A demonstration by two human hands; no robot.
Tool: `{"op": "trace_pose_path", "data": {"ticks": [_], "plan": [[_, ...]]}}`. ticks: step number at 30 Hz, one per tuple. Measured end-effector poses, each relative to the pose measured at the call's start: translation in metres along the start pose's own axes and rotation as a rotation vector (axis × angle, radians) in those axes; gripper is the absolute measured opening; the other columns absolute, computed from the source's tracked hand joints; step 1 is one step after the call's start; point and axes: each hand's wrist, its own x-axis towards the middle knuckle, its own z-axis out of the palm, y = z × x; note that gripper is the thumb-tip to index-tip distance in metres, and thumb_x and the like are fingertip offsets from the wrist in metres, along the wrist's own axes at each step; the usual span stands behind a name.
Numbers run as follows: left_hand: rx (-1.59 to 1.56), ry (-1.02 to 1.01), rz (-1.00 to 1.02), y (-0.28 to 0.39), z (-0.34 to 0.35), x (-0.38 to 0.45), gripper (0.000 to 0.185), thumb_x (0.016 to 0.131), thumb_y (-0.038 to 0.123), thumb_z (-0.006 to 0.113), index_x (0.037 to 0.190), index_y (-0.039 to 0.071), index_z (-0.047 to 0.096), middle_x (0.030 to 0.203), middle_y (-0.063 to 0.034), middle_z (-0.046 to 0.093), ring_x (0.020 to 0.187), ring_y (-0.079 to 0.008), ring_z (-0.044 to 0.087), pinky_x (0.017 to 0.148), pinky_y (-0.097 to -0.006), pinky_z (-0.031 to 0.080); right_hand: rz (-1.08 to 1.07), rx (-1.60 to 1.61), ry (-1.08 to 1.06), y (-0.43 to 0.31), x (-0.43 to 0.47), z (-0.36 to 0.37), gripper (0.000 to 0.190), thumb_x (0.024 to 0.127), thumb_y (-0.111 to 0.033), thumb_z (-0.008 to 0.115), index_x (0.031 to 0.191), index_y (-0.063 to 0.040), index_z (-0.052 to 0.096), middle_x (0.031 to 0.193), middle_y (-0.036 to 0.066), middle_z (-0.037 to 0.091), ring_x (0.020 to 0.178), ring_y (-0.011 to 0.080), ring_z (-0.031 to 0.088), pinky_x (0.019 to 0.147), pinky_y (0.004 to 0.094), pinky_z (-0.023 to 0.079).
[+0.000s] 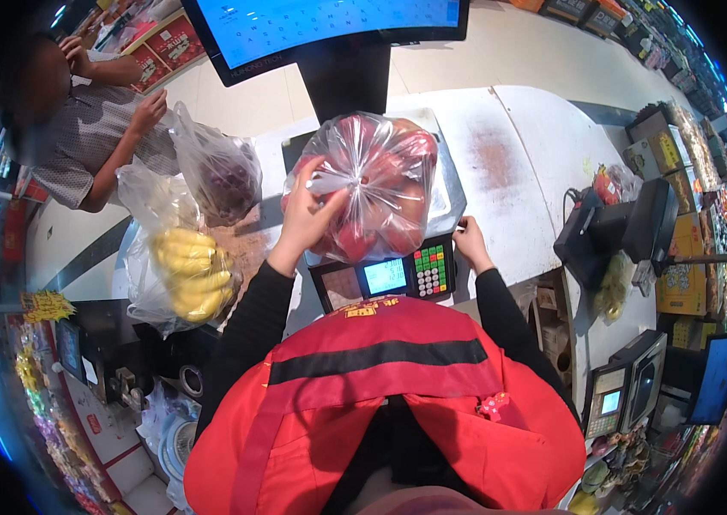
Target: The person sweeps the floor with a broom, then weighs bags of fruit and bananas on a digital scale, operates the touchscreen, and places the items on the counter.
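Observation:
A clear plastic bag of red fruit [389, 187], possibly apples, rests on the weighing pan [450, 187] of a label scale. My left hand [309, 215] grips the gathered plastic on the bag's left side, thumb and fingers around a whitish piece of it. Below the bag are the scale's lit display [385, 275] and its keypad [431, 270] of green, white and red keys. My right hand [471, 244] is at the right edge of the scale, fingers curled. Whether it holds anything there is hidden.
Left on the white counter [524, 154] stand a bag of bananas [193, 273] and a bag of dark grapes [225, 170], beside a person [106, 122]. A monitor [337, 26] rises behind the scale. Rightward are a black device [620, 225] and a second scale [611, 399].

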Motion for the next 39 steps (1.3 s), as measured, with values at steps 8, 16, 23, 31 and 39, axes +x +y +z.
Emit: {"op": "trace_pose_path", "data": {"ticks": [8, 16, 23, 31, 39], "plan": [[-0.37, 0.103, 0.074, 0.02, 0.011, 0.01, 0.035, 0.103, 0.026, 0.044, 0.094, -0.002, 0.063, 0.085, -0.0061, 0.064, 0.075, -0.0126, 0.06, 0.072, -0.0248, 0.047, -0.08, -0.363, -0.233, -0.045, 0.011, -0.066, 0.019, 0.075, -0.019, 0.069, 0.085, -0.003, 0.067, 0.087, 0.023, 0.067, 0.082, 0.034, 0.068, 0.075, 0.0408, 0.052], [-0.253, 0.143, 0.273, 0.051, 0.016, 0.003, 0.037, 0.103, 0.023, 0.038, 0.085, -0.001, 0.059, 0.079, -0.0071, 0.059, 0.075, -0.0152, 0.057, 0.073, -0.0267, 0.044, -0.473, 0.533, -0.118, -0.237, 0.072, -0.067, 0.024, 0.092, -0.025, 0.062, 0.096, -0.002, 0.066, 0.138, 0.017, 0.049, 0.127, 0.0233, 0.047, 0.104, 0.0351, 0.034], [-0.213, 0.113, 0.258, 0.047, 0.011, -0.011, 0.03, 0.099, 0.017, 0.045, 0.082, -0.003, 0.059, 0.08, -0.012, 0.06, 0.077, -0.0222, 0.058, 0.073, -0.0311, 0.045, -0.444, 0.16, 0.131, -0.239, 0.064, -0.013, 0.037, 0.077, -0.028, 0.075, 0.093, -0.004, 0.051, 0.109, 0.017, 0.058, 0.105, 0.0239, 0.054, 0.092, 0.0364, 0.043], [-0.163, 0.133, 0.432, 0.033, 0.016, -0.005, 0.021, 0.093, 0.013, 0.049, 0.083, 0.0, 0.062, 0.081, -0.0142, 0.061, 0.078, -0.0303, 0.06, 0.073, -0.0375, 0.048, -0.717, -0.022, 0.271, -0.267, 0.067, -0.043, 0.023, 0.079, -0.018, 0.068, 0.093, -0.003, 0.057, 0.114, 0.015, 0.059, 0.103, 0.0295, 0.055, 0.092, 0.0402, 0.042], [0.065, 0.112, 0.481, 0.039, -0.007, -0.008, 0.025, 0.08, 0.017, 0.066, 0.104, 0.01, 0.065, 0.099, -0.0087, 0.059, 0.093, -0.0302, 0.055, 0.084, -0.0396, 0.042, -1.094, -0.331, -0.349, -0.299, 0.004, 0.016, 0.033, 0.065, -0.017, 0.067, 0.096, -0.009, 0.069, 0.081, 0.009, 0.065, 0.079, 0.0303, 0.061, 0.068, 0.0375, 0.049]]}}
